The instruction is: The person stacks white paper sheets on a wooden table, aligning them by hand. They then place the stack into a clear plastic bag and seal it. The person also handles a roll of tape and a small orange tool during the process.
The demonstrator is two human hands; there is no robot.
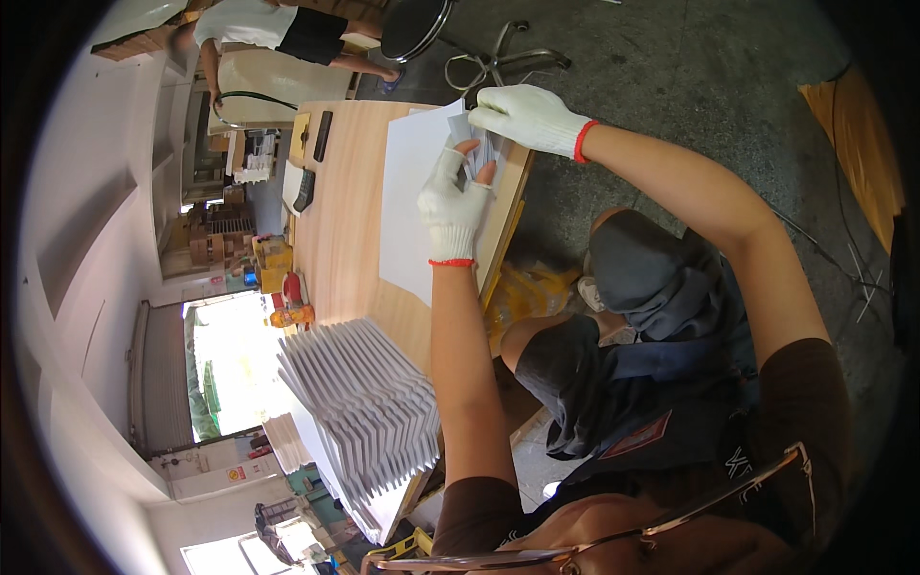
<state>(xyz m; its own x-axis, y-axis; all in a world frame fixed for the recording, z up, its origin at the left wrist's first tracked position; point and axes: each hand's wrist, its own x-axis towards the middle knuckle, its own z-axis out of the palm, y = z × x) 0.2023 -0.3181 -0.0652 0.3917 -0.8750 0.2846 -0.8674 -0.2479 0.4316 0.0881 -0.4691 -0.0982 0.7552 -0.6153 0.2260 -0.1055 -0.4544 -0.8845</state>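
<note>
My left hand (452, 206), in a white knitted glove with a red cuff, has bare thumb and fingertip showing. Its fingers close around a small bundle of white paper sheets (478, 165) with fanned edges. My right hand (527, 117), gloved the same way, pinches the upper end of that bundle. Beneath them a large white sheet (406, 216) lies on the wooden table (350, 201), near the edge closest to my knees. How many sheets I hold, and whether they are folded, I cannot tell.
A tall pile of bent white paper stacks (359, 412) stands left of my left forearm. Along the table's far side lie a black bar-shaped object (324, 136) and an orange-red tool (291, 299). Beyond are a wheeled stool (494, 65) and another person (254, 29).
</note>
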